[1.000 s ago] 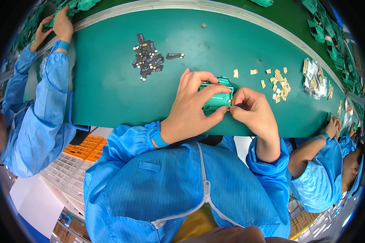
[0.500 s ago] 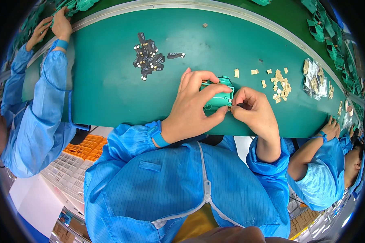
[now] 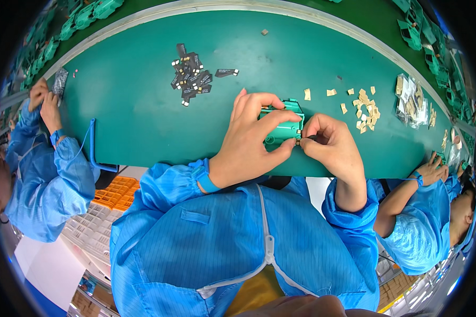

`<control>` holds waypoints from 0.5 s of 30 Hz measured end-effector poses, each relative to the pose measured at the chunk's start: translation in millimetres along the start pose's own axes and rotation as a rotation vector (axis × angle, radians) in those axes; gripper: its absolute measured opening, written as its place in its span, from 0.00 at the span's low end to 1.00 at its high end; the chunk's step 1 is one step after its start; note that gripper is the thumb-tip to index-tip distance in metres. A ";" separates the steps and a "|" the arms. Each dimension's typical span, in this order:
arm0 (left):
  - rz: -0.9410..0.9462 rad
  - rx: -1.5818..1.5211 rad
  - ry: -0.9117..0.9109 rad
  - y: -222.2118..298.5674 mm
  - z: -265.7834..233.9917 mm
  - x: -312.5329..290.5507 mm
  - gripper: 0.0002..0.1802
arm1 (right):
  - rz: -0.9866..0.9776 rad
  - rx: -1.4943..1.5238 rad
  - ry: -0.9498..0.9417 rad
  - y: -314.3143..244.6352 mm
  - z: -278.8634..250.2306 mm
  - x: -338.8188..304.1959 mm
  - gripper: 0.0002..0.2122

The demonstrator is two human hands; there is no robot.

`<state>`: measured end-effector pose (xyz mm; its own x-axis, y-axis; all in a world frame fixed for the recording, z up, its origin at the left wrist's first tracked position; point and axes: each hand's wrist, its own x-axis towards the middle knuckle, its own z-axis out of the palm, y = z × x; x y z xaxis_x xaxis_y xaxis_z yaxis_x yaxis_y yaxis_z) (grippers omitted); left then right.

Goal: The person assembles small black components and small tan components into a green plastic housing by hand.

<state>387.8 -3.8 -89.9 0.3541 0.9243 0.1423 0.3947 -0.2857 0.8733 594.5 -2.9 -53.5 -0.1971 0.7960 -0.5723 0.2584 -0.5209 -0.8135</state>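
Observation:
My left hand point(image 3: 247, 141) is closed around a green plastic housing point(image 3: 286, 128), fingers over its far side and thumb along the near edge. At the housing's right end, my right hand point(image 3: 334, 145) pinches a small black strip point(image 3: 312, 138) between thumb and forefinger. The strip is mostly hidden by the fingertips; a tiny gold-coloured end shows against the housing's near right corner. Beyond my left hand lies a pile of black flat strips point(image 3: 195, 79) with pale or gold ends. One separate black strip point(image 3: 226, 73) rests to the right of that pile.
Small beige pieces point(image 3: 366, 110) lie scattered on the green table point(image 3: 137, 100), right of my hands. Clear plastic bags point(image 3: 411, 103) are farther right. Green housings point(image 3: 84, 18) line the belt past the pale rail point(image 3: 238, 6). Co-workers in blue smocks sit on both sides.
My hands and the housing stay almost in place. The co-worker on the left has drawn both hands back from the belt's green parts to the table edge, near a silvery packet.

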 end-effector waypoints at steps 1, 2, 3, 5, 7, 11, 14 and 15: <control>0.003 0.018 0.004 0.4 0.2 -0.1 0.20 | 0.008 0.003 -0.003 -1.2 0.0 -0.7 0.05; 0.003 0.018 0.001 0.3 0.6 -0.3 0.20 | 0.017 0.005 -0.005 -1.8 0.0 -1.2 0.05; 0.004 0.019 0.003 0.2 1.1 -0.5 0.20 | 0.018 0.008 -0.004 -1.9 -0.2 -1.5 0.05; 0.005 0.020 0.000 0.1 1.7 -0.6 0.20 | 0.023 0.002 -0.006 -1.4 -0.7 -1.7 0.05; 0.008 0.021 0.015 0.1 1.9 -0.3 0.21 | 0.016 0.006 -0.012 0.1 -1.6 -1.4 0.05; 0.001 0.016 -0.008 -0.8 2.4 -0.9 0.23 | 0.012 0.080 -0.047 0.2 -7.3 -1.1 0.05; 0.003 0.035 0.007 2.5 1.8 1.1 0.22 | 0.028 0.139 -0.046 2.7 -10.1 -2.7 0.05; 0.002 0.034 0.008 2.5 2.0 0.9 0.22 | 0.029 0.140 -0.047 2.7 -10.0 -2.7 0.05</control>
<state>390.7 -4.2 -88.6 0.3482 0.9258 0.1474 0.4226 -0.2954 0.8568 605.2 -3.4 -53.2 -0.2361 0.7664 -0.5974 0.1312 -0.5840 -0.8011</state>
